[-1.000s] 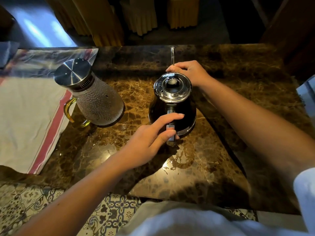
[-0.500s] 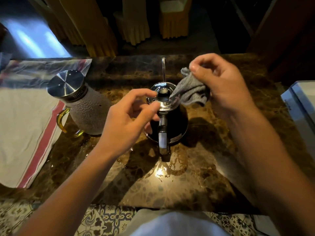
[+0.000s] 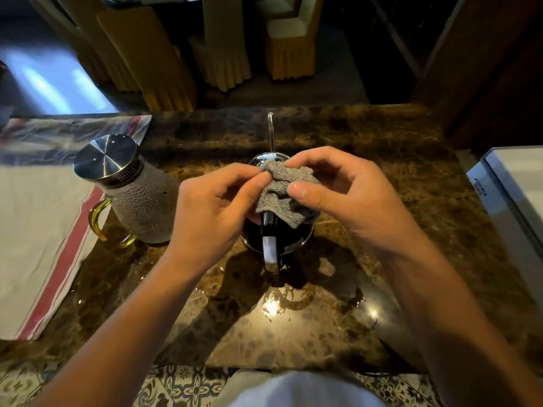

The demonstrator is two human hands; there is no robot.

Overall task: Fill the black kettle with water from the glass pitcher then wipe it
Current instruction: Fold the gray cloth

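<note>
Both hands hold a small grey cloth (image 3: 283, 190) directly above the black kettle (image 3: 276, 233). The left hand (image 3: 216, 212) pinches the cloth's left edge between thumb and forefinger, with the other fingers curled beneath. The right hand (image 3: 349, 198) grips the cloth's right side, thumb on the near face and fingers curled over the far edge. The cloth is crumpled and hangs down over the kettle's lid, hiding most of it; whether it touches the lid cannot be told.

The kettle stands upright on the brown marble counter (image 3: 396, 160), its handle (image 3: 270, 248) pointing toward the person and its thin gooseneck spout (image 3: 271, 130) rising on the far side. Only the lower black body, a strip of the steel rim and the handle show beneath the hands.

The glass pitcher (image 3: 141, 201) stands to the left of the kettle, close but apart from it, upright, with a textured body, a steel lid (image 3: 105, 158) and an amber handle (image 3: 98, 221) turned away from the kettle. Left of the kettle, beyond the pitcher, a white towel with a red stripe (image 3: 38, 230) lies flat on the counter. To the right of the kettle, well apart, sits a white box (image 3: 511, 195) at the counter's edge. Beyond the kettle, past the counter, stand 3 chairs in yellow covers (image 3: 223, 54).
</note>
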